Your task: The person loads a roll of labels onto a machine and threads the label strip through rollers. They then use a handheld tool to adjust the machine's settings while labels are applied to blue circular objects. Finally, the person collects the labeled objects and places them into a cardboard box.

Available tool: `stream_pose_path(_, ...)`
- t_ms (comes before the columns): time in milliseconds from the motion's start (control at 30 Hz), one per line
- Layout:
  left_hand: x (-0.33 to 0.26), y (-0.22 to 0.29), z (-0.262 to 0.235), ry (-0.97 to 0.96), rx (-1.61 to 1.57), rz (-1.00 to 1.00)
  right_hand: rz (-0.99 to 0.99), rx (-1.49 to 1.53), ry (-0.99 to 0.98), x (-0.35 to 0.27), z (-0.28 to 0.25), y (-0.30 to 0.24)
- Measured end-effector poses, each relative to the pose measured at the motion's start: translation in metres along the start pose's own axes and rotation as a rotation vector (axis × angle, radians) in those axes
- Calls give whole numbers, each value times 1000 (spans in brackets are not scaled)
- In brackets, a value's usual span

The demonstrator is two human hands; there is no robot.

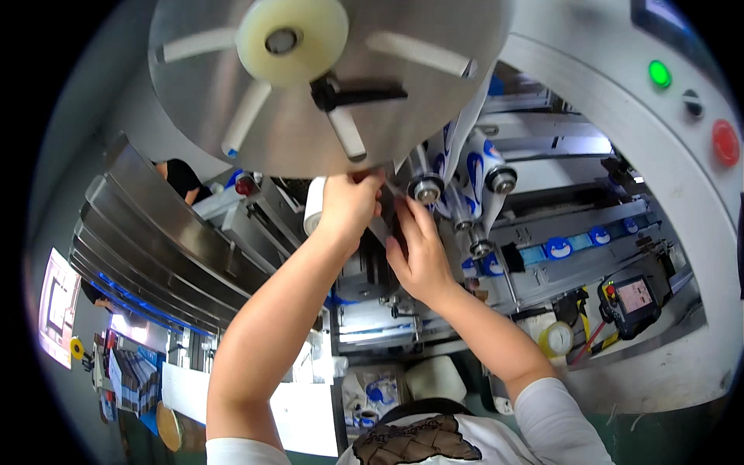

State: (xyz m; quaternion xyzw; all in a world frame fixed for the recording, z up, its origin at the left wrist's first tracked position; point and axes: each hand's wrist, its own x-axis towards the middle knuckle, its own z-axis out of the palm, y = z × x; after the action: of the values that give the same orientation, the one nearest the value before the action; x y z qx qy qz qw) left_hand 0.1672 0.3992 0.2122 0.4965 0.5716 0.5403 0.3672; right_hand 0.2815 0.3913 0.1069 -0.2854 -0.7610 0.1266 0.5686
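Both my hands reach up under a big round metal disc (325, 85) with a cream hub (292, 39) on a packaging machine. My left hand (350, 203) pinches the edge of the film just under the disc's rim. My right hand (418, 249) has its fingers spread on the same strip of clear film (391, 203), next to a metal roller (425, 188). White and blue printed film (473, 167) runs over the rollers just to the right.
The machine's white frame (620, 116) carries a green button (659, 74) and a red button (725, 142) at the upper right. A handheld pendant with a screen (632, 298) and a roll of yellow tape (556, 338) lie lower right. Stacked steel trays (163, 248) stand on the left.
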Motion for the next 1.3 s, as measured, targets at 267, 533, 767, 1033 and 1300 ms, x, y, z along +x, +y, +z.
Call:
stream_pose_path(267, -18, 9, -10, 32, -197, -18, 70, 409, 321, 8, 51, -30)
stream_pose_path(533, -10, 3, -19, -52, -191, -10, 286, 611, 342, 22, 56, -38)
stream_pose_path(767, -2, -8, -19, -36, -22, 74, 286, 569, 363, 27, 59, -33)
stream_pose_path(1033, 4, -19, -14, 45, 38, 196, 234, 668, 361, 23, 62, -34)
stream_pose_path(1300, 4, -18, -11, 89, 96, 200, 222, 713, 383, 22, 61, -38)
